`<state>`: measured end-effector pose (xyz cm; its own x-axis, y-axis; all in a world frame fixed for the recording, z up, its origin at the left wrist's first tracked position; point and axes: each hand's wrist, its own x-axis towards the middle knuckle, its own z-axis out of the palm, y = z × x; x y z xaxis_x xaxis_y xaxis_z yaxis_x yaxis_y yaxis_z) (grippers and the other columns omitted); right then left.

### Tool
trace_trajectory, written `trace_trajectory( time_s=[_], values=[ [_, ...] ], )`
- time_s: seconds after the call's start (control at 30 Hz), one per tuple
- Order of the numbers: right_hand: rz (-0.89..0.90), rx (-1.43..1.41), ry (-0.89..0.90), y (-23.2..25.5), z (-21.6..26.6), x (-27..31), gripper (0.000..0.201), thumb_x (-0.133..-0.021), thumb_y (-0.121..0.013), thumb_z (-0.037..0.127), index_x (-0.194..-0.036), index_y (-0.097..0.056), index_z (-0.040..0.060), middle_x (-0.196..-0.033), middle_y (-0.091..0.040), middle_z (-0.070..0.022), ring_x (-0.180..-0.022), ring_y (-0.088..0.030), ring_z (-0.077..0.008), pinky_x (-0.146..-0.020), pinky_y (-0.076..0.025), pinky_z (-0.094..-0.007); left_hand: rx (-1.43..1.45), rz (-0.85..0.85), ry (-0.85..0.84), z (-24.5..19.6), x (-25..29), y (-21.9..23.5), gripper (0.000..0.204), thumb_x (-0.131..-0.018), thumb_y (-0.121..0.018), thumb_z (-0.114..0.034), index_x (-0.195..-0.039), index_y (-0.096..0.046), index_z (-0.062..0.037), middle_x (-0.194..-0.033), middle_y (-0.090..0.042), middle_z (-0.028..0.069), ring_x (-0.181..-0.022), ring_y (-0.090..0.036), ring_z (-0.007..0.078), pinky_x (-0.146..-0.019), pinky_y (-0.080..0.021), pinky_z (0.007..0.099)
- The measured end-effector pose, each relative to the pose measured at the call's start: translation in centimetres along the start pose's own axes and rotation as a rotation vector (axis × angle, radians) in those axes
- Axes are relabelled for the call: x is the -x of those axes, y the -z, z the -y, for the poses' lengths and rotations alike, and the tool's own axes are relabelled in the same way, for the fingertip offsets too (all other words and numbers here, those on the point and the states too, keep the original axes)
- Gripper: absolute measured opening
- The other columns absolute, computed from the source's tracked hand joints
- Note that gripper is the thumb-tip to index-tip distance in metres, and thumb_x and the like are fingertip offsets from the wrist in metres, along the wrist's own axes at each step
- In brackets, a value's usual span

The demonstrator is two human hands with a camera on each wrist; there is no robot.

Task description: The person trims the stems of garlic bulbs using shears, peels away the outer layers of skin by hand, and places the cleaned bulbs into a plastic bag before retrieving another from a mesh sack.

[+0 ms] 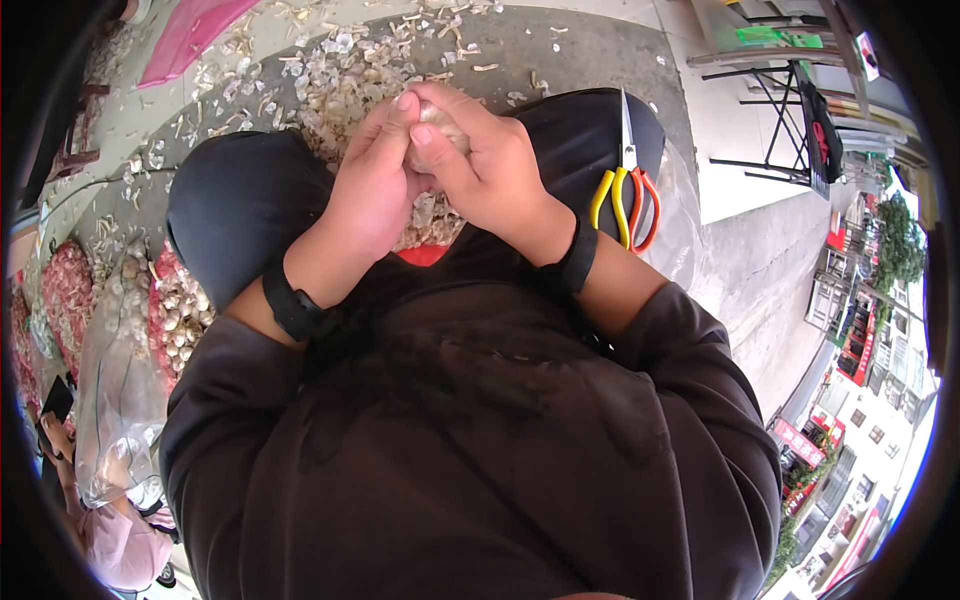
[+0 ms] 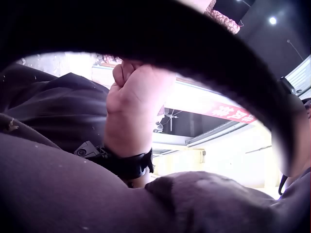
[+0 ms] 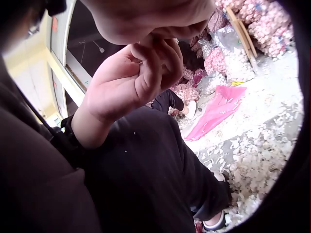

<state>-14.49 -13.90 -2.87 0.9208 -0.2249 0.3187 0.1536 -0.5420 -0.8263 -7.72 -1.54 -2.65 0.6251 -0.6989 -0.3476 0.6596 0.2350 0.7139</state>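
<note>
Both hands meet over the lap around a pale garlic bulb (image 1: 443, 122) in the head view. My left hand (image 1: 368, 185) wraps its near side, with the thumb up by the bulb. My right hand (image 1: 492, 160) grips it from the other side, its thumb laid across the front. Much of the bulb is hidden by the fingers. In the right wrist view the left hand (image 3: 131, 80) shows curled fingers, just under the right hand (image 3: 150, 19). Shears with one yellow and one orange handle (image 1: 617, 195) lie on the right thigh, blades pointing away.
Garlic skins and stem bits (image 1: 350, 75) litter the floor between and beyond the knees. A pink sheet (image 1: 195, 40) lies at the far left. Net bags of garlic (image 1: 183, 325) and a clear plastic bag (image 1: 120, 375) stand at left, near another person (image 1: 125, 545). A folding stand (image 1: 785, 125) is at right.
</note>
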Motion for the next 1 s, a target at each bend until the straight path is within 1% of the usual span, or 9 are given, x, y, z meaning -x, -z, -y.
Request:
trace_trajectory(
  time_s=[0.13, 0.27, 0.33, 0.43, 0.57, 0.7, 0.8, 0.9, 1.0],
  values=[
    [-0.119, -0.233, 0.093, -1.6, -1.0, 0.3, 0.036, -0.102, -0.048, 0.025, -0.125, -0.058, -0.0021, -0.08, -0.067, -0.006, -0.059, -0.061, -0.0083, -0.053, -0.05, -0.0229, -0.168, -0.001, -0.171, 1.0, -0.8, 0.2, 0.038, -0.105, -0.036, -0.036, -0.112, -0.057, -0.0057, -0.091, -0.063, 0.0043, -0.078, -0.063, 0.0118, -0.064, -0.053, 0.0265],
    [-0.02, -0.469, -0.24, -0.5, 0.8, 0.1, 0.029, -0.102, -0.048, 0.019, -0.116, -0.062, -0.0018, -0.089, -0.069, -0.0126, -0.071, -0.065, -0.0159, -0.066, -0.053, -0.0282, -0.051, -0.057, -0.053, 0.6, -0.7, 0.4, 0.036, -0.105, -0.036, -0.036, -0.112, -0.056, -0.0064, -0.089, -0.062, 0.0037, -0.072, -0.058, 0.0098, -0.057, -0.044, 0.0247],
    [-0.044, -0.542, -0.325, -0.6, 0.4, -0.1, 0.027, -0.103, -0.046, 0.019, -0.114, -0.062, -0.0004, -0.089, -0.068, -0.0086, -0.069, -0.063, -0.0129, -0.065, -0.053, -0.0263, -0.071, -0.038, -0.011, 0.6, -1.2, 1.7, 0.041, -0.105, -0.037, -0.039, -0.117, -0.054, -0.0037, -0.088, -0.062, 0.004, -0.069, -0.06, 0.01, -0.056, -0.047, 0.0237],
    [-0.089, -0.585, -0.454, -0.3, 0.6, -0.4, 0.024, -0.104, -0.045, 0.018, -0.11, -0.061, 0.0022, -0.088, -0.065, -0.0043, -0.067, -0.059, -0.009, -0.061, -0.051, -0.0233, -0.084, -0.023, -0.095, -0.2, -0.6, 0.6, 0.043, -0.103, -0.042, -0.041, -0.122, -0.052, -0.0041, -0.09, -0.063, 0.0053, -0.07, -0.06, 0.0107, -0.056, -0.046, 0.0224],
    [-0.263, -0.364, -0.36, -0.2, 0.4, -0.8, 0.019, -0.103, -0.046, 0.014, -0.108, -0.06, 0.0032, -0.087, -0.063, -0.0049, -0.065, -0.058, -0.0059, -0.058, -0.05, -0.0215, -0.049, 0.062, -0.047, -1.0, -0.4, 0.4, 0.041, -0.099, -0.055, -0.032, -0.128, -0.049, -0.0039, -0.098, -0.064, 0.0074, -0.08, -0.063, 0.0124, -0.063, -0.051, 0.024],
    [-0.281, -0.254, -0.299, 0.2, -0.8, -0.7, 0.015, -0.099, -0.049, 0.006, -0.107, -0.061, 0.0017, -0.094, -0.065, -0.0092, -0.082, -0.063, -0.0153, -0.073, -0.052, -0.0288, -0.011, 0.145, -0.07, -1.4, -0.1, 0.2, 0.041, -0.093, -0.064, -0.014, -0.13, -0.048, -0.0027, -0.104, -0.065, 0.0083, -0.089, -0.066, 0.015, -0.072, -0.054, 0.0263],
    [-0.212, -0.053, -0.139, 0.6, -0.8, -0.6, 0.018, -0.095, -0.05, 0.0, -0.109, -0.061, 0.001, -0.101, -0.064, -0.0136, -0.094, -0.062, -0.0241, -0.082, -0.049, -0.0331, -0.109, 0.201, -0.141, -1.3, -0.2, 0.7, 0.045, -0.089, -0.068, -0.005, -0.129, -0.048, -0.0006, -0.104, -0.065, 0.008, -0.089, -0.067, 0.0161, -0.074, -0.055, 0.0266],
    [-0.176, -0.171, -0.001, 1.2, -0.3, -0.8, 0.022, -0.092, -0.054, 0.004, -0.113, -0.061, -0.0001, -0.106, -0.062, -0.0164, -0.099, -0.061, -0.0296, -0.085, -0.048, -0.0345, -0.2, 0.212, -0.16, -1.4, -0.4, 1.1, 0.046, -0.086, -0.067, 0.002, -0.128, -0.05, 0.0015, -0.102, -0.066, 0.0074, -0.085, -0.067, 0.0151, -0.072, -0.054, 0.0257],
    [-0.071, -0.07, 0.22, 2.2, 0.6, -1.1, 0.027, -0.092, -0.058, 0.013, -0.115, -0.06, -0.0014, -0.107, -0.062, -0.0176, -0.097, -0.062, -0.0305, -0.083, -0.049, -0.0344, -0.207, 0.203, -0.129, -1.5, -0.2, 0.8, 0.041, -0.083, -0.065, 0.006, -0.123, -0.055, 0.002, -0.099, -0.067, 0.0064, -0.079, -0.066, 0.0124, -0.066, -0.052, 0.0244]
  ],
)
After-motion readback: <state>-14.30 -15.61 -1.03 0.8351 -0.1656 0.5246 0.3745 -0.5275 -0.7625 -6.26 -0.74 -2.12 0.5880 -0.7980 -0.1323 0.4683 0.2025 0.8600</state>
